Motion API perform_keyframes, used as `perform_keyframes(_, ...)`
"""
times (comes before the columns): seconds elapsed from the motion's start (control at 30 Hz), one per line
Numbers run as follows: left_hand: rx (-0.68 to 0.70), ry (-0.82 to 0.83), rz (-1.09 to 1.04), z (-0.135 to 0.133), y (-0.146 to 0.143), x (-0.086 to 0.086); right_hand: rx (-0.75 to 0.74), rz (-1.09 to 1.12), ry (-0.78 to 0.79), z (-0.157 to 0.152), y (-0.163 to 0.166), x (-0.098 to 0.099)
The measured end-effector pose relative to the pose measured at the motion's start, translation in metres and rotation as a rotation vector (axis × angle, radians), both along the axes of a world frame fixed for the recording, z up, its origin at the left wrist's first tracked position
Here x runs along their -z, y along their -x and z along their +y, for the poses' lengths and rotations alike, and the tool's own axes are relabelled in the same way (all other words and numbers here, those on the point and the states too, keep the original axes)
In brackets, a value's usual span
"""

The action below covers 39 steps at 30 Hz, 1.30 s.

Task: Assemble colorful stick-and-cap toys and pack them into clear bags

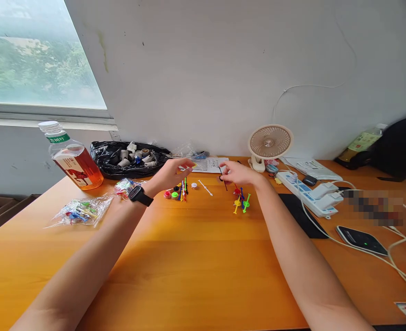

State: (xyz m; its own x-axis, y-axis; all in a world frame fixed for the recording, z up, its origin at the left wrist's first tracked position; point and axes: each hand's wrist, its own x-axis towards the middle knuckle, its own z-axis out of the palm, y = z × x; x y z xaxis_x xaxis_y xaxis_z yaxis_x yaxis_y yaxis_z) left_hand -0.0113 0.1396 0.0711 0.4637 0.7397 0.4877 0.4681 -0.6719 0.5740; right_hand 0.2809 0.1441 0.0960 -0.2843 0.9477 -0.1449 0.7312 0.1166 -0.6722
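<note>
1. Left hand (pixel 171 174) stretched forward over the orange tabletop (pixel 196 257), black watch (pixel 140 195) on the wrist, fingers pinched on a small yellow piece (pixel 193 165) at the tips.
2. Right hand (pixel 239 174) reaching in from the other side, fingers closed on a thin black stick (pixel 223 179) that slants down toward the tabletop.
3. Both hands near each other, not touching, above a scatter of small coloured plastic parts.
4. Under the left hand: a cluster of coloured sticks and round pieces (pixel 178 191), lying on the tabletop.
5. Between the hands: a lone white stick (pixel 205 187), flat on the wood, with a small white round piece (pixel 193 185) just beside it.
6. Below the right hand: a second cluster of yellow, green, blue and red sticks (pixel 241 200).
7. Far left: a clear bag of coloured parts (pixel 80 211), a smaller bag (pixel 125 186) near the watch, and a tilted bottle of amber drink (pixel 72 158).
8. Against the wall: a black bag holding grey cylinders (pixel 128 158), a printed sheet (pixel 209 164), a small desk fan (pixel 270 143).
9. To the right: a white power strip (pixel 308 193), a phone (pixel 361 240) with cables, well apart from the hands.
</note>
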Motion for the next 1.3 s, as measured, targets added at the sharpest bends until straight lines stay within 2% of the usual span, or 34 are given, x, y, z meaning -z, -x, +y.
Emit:
perform_keyframes(0.1,0.092,0.012,-0.118,-0.015,-0.020,-0.006,-0.080,0.414,-0.009,-0.003,0.018,-0.001)
perform_keyframes(0.17,0.141,-0.006,-0.157,-0.021,-0.031,-0.005,-0.132,0.575,-0.004,-0.006,0.030,-0.001)
perform_keyframes(0.27,0.135,-0.024,-0.169,-0.021,-0.038,0.003,-0.141,0.656,0.043,-0.010,0.041,0.002)
perform_keyframes(0.37,0.131,-0.021,-0.143,-0.016,-0.036,0.011,-0.145,0.646,0.138,-0.010,0.044,0.005)
perform_keyframes(0.47,0.140,-0.015,-0.113,-0.012,-0.035,0.016,-0.119,0.594,0.148,-0.009,0.044,0.008)
perform_keyframes(0.67,0.150,-0.027,-0.046,-0.011,-0.042,0.026,-0.116,0.405,0.033,-0.006,0.048,0.020)
perform_keyframes(0.83,0.083,-0.005,0.026,-0.010,-0.046,0.040,-0.075,-0.037,-0.114,0.003,0.041,0.039)
perform_keyframes(0.9,0.067,-0.036,0.102,-0.011,-0.046,0.046,-0.035,-0.171,-0.110,0.006,0.037,0.047)
perform_keyframes(1.0,0.028,-0.092,0.258,-0.012,-0.047,0.053,-0.003,-0.249,-0.077,0.010,0.032,0.053)
perform_keyframes(1.1,-0.052,-0.107,0.341,-0.010,-0.046,0.058,0.006,-0.296,-0.064,0.012,0.025,0.047)
perform_keyframes(1.2,-0.102,-0.103,0.371,-0.006,-0.045,0.061,0.013,-0.343,-0.047,0.012,0.009,0.032)
perform_keyframes(1.27,-0.091,-0.104,0.391,-0.003,-0.043,0.062,-0.010,-0.382,0.018,0.009,-0.005,0.020)
perform_keyframes(1.3,-0.082,-0.114,0.406,-0.003,-0.043,0.062,-0.061,-0.407,0.100,0.007,-0.012,0.014)
